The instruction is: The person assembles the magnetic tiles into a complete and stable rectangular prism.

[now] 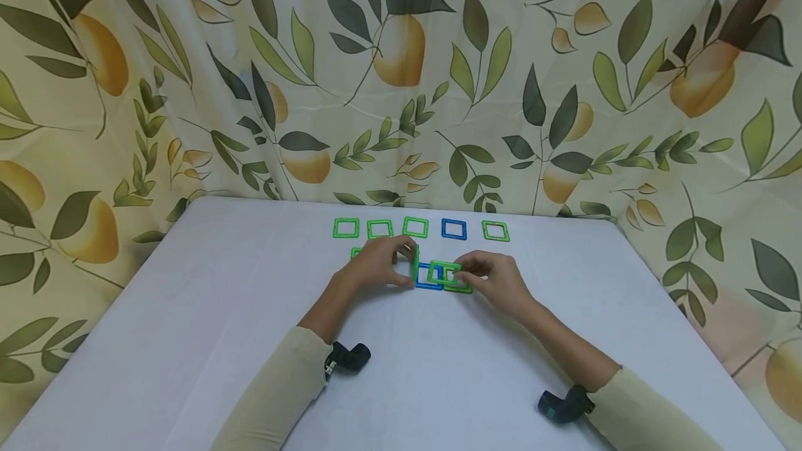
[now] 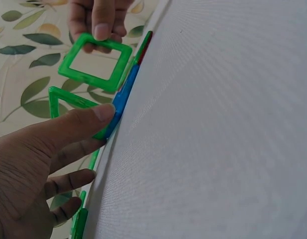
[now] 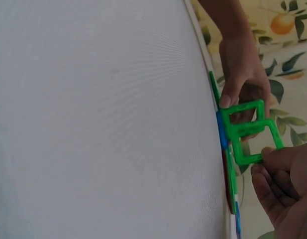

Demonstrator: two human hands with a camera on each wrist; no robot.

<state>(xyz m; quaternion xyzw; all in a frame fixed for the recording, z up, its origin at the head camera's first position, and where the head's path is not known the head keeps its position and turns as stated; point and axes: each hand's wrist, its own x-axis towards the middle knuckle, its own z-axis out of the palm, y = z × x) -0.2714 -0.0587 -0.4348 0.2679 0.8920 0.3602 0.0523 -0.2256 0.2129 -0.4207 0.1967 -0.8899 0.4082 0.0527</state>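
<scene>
My left hand (image 1: 376, 263) holds an upright green square frame (image 1: 416, 263) between thumb and fingers, at the left side of a flat blue square frame (image 1: 429, 287). In the left wrist view the thumb touches the lower corner, beside the blue piece (image 2: 122, 99). My right hand (image 1: 501, 280) pinches a second green square frame (image 3: 236, 149) by one edge, tilted up over the blue piece. Another green square frame (image 1: 460, 290) lies flat, joined to the blue one's right side. Whether the pinched frame touches the pieces below is unclear.
Along the back of the white table (image 1: 250, 339) lie several green square frames (image 1: 347, 228) in a row with one blue frame (image 1: 454, 229). A green frame (image 1: 356, 252) is mostly hidden behind my left hand. A patterned curtain (image 1: 401, 124) hangs behind the table.
</scene>
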